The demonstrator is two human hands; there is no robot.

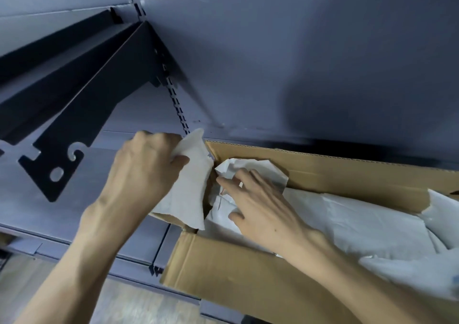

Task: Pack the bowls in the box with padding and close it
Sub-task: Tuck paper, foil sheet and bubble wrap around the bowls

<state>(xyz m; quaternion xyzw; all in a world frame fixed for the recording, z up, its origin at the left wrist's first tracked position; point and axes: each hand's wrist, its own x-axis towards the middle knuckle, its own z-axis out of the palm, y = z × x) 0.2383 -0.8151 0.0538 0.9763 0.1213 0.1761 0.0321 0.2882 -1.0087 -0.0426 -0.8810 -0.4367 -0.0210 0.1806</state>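
A brown cardboard box (223,269) stands open on a grey shelf, filling the lower right of the view. White padding paper (360,219) fills its inside and spills over the right side. No bowl shows; the paper hides whatever lies beneath. My left hand (144,169) grips a sheet of white paper (191,189) that drapes over the box's left end wall. Inside the left end of the box, my right hand (258,204) presses with spread fingers on crumpled paper (250,169).
The grey shelf (82,212) runs left of the box, with a grey back panel (298,62) behind. A black shelf bracket (82,115) juts out at upper left. A slotted upright (178,110) descends to the box's far left corner. Wooden floor (139,306) shows below.
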